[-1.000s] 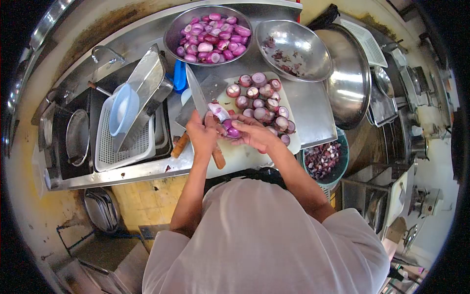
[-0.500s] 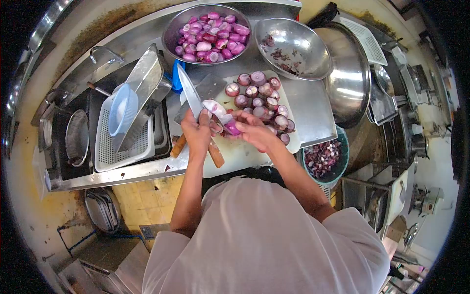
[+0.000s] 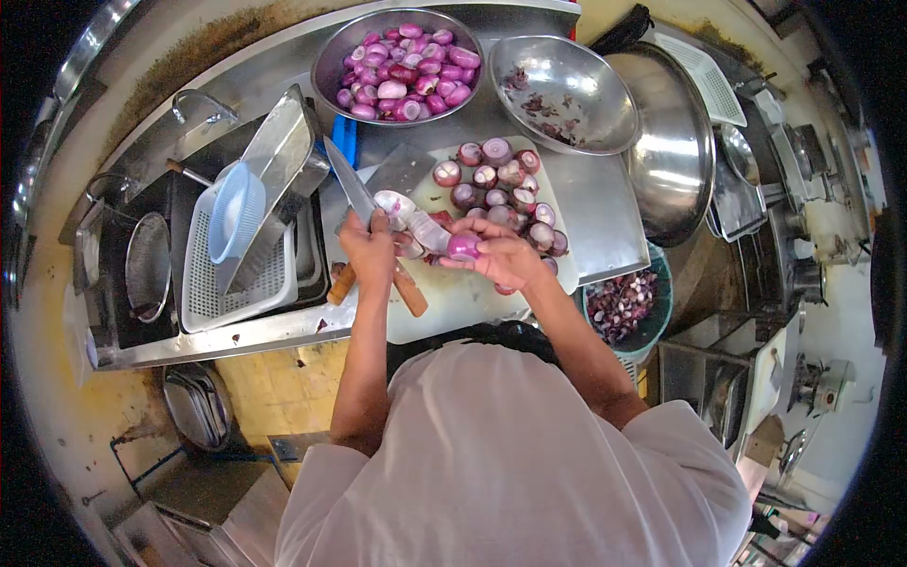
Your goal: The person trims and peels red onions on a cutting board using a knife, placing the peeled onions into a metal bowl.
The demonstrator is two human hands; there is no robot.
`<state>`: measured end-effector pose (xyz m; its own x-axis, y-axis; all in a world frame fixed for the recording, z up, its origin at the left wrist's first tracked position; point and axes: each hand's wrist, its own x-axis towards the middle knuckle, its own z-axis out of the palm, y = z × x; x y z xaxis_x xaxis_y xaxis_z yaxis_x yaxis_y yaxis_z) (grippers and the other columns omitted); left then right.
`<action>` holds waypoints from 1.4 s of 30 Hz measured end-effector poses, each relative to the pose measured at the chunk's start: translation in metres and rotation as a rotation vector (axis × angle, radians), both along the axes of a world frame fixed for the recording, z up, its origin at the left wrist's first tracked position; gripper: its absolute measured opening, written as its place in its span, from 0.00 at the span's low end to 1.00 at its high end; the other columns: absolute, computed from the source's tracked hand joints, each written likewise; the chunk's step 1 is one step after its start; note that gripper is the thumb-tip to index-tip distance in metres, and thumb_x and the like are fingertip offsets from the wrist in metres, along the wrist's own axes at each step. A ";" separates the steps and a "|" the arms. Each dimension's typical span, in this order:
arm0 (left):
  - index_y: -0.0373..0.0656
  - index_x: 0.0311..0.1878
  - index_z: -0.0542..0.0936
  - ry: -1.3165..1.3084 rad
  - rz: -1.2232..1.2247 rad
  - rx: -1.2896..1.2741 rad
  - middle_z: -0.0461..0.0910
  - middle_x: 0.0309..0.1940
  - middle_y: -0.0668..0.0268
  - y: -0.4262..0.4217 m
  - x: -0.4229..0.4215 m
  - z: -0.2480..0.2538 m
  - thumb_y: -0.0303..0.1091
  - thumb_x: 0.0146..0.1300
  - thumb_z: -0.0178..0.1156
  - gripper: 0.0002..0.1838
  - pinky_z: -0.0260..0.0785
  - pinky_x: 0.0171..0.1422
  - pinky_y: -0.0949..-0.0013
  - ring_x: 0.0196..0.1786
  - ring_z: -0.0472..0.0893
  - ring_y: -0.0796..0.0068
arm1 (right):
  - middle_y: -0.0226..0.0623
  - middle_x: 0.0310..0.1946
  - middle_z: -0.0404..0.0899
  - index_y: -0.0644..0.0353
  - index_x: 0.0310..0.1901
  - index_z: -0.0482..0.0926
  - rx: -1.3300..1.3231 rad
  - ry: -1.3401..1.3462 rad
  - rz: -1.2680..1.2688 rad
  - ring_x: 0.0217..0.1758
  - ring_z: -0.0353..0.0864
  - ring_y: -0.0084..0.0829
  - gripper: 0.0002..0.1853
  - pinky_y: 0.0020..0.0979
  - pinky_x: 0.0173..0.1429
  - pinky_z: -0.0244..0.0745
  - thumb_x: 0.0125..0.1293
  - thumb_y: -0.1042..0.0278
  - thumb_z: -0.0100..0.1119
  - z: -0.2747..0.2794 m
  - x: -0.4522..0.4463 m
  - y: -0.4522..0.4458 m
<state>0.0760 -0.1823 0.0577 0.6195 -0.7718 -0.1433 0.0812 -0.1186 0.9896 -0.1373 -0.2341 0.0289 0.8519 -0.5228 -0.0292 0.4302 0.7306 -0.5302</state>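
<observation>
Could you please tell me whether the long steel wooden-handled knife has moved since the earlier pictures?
Yes, the knife has moved leftward, its tip nearer the curved silver metal tap.

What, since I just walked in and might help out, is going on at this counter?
A person is at work on onions with both hands. The left hand holds a knife, blade pointing away, while the right hand holds a purple onion. A pale strip of skin stretches between the two hands. Trimmed onions with skins on sit on the cutting board; bare purple ones fill a metal bowl beyond.
</observation>
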 end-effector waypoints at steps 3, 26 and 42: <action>0.34 0.46 0.75 0.007 0.014 -0.023 0.80 0.28 0.62 0.004 0.002 0.022 0.25 0.71 0.53 0.06 0.68 0.15 0.74 0.17 0.80 0.74 | 0.44 0.57 0.74 0.63 0.62 0.68 0.142 -0.109 -0.042 0.63 0.76 0.41 0.23 0.52 0.71 0.70 0.66 0.76 0.60 0.001 0.005 0.001; 0.44 0.69 0.69 -0.185 -0.255 0.165 0.82 0.34 0.59 0.046 0.018 -0.001 0.22 0.70 0.49 0.24 0.71 0.15 0.72 0.21 0.85 0.68 | 0.50 0.47 0.76 0.65 0.50 0.73 0.462 0.297 -0.411 0.53 0.76 0.46 0.23 0.60 0.62 0.74 0.79 0.52 0.33 0.034 0.061 -0.099; 0.40 0.66 0.70 -0.107 -0.187 0.184 0.83 0.32 0.56 0.081 0.021 -0.011 0.23 0.71 0.51 0.21 0.69 0.14 0.72 0.20 0.84 0.70 | 0.50 0.52 0.82 0.59 0.54 0.82 -1.321 1.272 -0.270 0.58 0.80 0.48 0.29 0.43 0.60 0.77 0.53 0.51 0.70 0.030 0.036 -0.194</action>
